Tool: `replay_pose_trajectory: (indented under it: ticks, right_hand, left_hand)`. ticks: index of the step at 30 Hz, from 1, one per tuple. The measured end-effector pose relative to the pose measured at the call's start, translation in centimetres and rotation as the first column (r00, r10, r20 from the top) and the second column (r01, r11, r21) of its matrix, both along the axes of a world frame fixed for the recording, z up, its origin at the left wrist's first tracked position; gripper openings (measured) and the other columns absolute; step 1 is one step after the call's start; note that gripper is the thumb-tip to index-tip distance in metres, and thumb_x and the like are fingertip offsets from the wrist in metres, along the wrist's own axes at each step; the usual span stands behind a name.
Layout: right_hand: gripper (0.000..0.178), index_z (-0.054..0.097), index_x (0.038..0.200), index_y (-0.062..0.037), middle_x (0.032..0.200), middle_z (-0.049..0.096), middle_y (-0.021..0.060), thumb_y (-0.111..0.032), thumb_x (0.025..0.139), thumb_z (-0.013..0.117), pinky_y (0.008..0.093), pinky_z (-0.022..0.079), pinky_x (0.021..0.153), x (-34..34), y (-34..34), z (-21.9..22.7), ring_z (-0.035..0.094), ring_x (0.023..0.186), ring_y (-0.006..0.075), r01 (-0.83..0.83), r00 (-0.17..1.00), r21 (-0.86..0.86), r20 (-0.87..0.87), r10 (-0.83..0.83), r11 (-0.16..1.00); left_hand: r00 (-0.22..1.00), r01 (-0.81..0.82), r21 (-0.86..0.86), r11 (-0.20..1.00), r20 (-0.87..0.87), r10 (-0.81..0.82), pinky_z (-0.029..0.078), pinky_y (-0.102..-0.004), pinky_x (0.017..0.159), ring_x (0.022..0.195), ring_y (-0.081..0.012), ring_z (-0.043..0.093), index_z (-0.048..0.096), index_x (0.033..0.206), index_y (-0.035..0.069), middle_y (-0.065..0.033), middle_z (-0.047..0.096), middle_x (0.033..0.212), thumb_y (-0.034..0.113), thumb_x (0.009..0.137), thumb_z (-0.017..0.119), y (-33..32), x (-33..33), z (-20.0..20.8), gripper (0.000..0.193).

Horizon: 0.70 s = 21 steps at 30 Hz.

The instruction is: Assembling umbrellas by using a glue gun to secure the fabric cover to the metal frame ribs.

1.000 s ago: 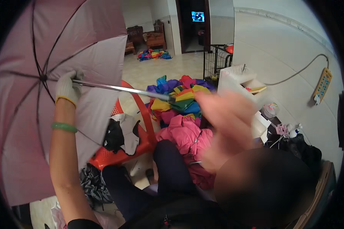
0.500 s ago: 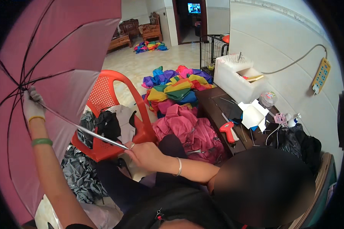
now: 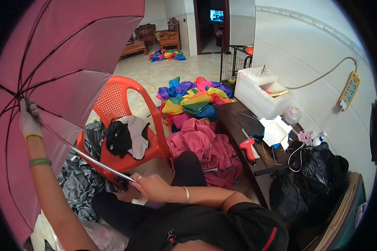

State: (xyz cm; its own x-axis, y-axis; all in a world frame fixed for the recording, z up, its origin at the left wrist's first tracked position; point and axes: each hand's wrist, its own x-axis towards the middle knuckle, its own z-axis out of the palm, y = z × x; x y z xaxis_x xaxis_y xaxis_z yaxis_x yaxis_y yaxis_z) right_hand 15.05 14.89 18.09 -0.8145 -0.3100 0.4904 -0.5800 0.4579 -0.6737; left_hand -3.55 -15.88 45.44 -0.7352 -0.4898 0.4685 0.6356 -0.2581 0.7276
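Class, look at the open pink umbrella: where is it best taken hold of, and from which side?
The umbrella is probably best gripped at the low end of its metal shaft, from the person's right: the slim, straight shaft slants down that way, while thin ribs crowd its far end. The right hand holds it there.

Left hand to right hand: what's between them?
Head view: the silver umbrella shaft runs slantwise from the gloved left hand to the bare right hand, crossing in front of the red chair.
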Motion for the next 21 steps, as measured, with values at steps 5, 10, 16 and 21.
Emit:
replay_pose_trajectory:
  ticks: [5, 10, 16, 21]
  right_hand:
    - [0.023, 0.052, 0.108, -0.0052, 0.068, 0.058, 0.0204, -0.025, 0.098, 0.044, 0.0499, 0.044, 0.059, 0.1, -0.9, -0.1, 0.059, 0.066, 0.0422, -0.121, 0.992, -0.103, -0.031, 0.118, 0.987]
    - [0.020, 0.054, 0.100, -0.0026, 0.074, 0.059, 0.0207, -0.020, 0.097, 0.045, 0.0446, 0.045, 0.062, 0.6, 0.5, 0.3, 0.061, 0.072, 0.0404, -0.221, 0.969, -0.326, 0.030, 0.244, 0.919]
    - [0.021, 0.058, 0.090, -0.0011, 0.070, 0.057, 0.0159, -0.019, 0.096, 0.048, 0.0359, 0.045, 0.059, 0.2, 1.0, 0.3, 0.060, 0.062, 0.0286, -0.241, 0.948, -0.408, 0.096, 0.304, 0.880]
    - [0.023, 0.059, 0.092, -0.0032, 0.066, 0.054, 0.0059, -0.022, 0.098, 0.048, 0.0304, 0.043, 0.057, -1.0, 0.3, -2.8, 0.054, 0.061, 0.0103, -0.248, 0.951, -0.450, 0.055, 0.304, 0.858]
  left_hand:
    - [0.884, 0.445, -0.071, 0.893, -0.126, -0.450, 0.033, -0.0152, 0.047, 0.057, -0.0025, 0.039, 0.056, 0.110, 0.005, 0.0013, 0.058, 0.087, 0.028, 0.099, 0.050, -3.8, -0.8, -0.3, 0.026]
    - [0.607, 0.765, -0.131, 0.630, -0.177, -0.774, 0.040, -0.0171, 0.062, 0.072, -0.0060, 0.044, 0.053, 0.118, 0.000, -0.0029, 0.052, 0.098, 0.023, 0.097, 0.052, -0.5, 2.5, -1.3, 0.031]
    - [0.417, 0.867, -0.082, 0.492, -0.421, -0.805, 0.046, -0.0267, 0.079, 0.089, -0.0167, 0.052, 0.050, 0.117, 0.000, -0.0050, 0.049, 0.101, 0.014, 0.094, 0.057, -5.2, 2.1, -5.1, 0.027]
    - [0.479, 0.824, -0.120, 0.554, -0.372, -0.795, 0.046, -0.0274, 0.081, 0.091, -0.0168, 0.052, 0.051, 0.114, 0.001, -0.0055, 0.049, 0.102, 0.013, 0.093, 0.058, -3.6, 2.7, -8.0, 0.026]
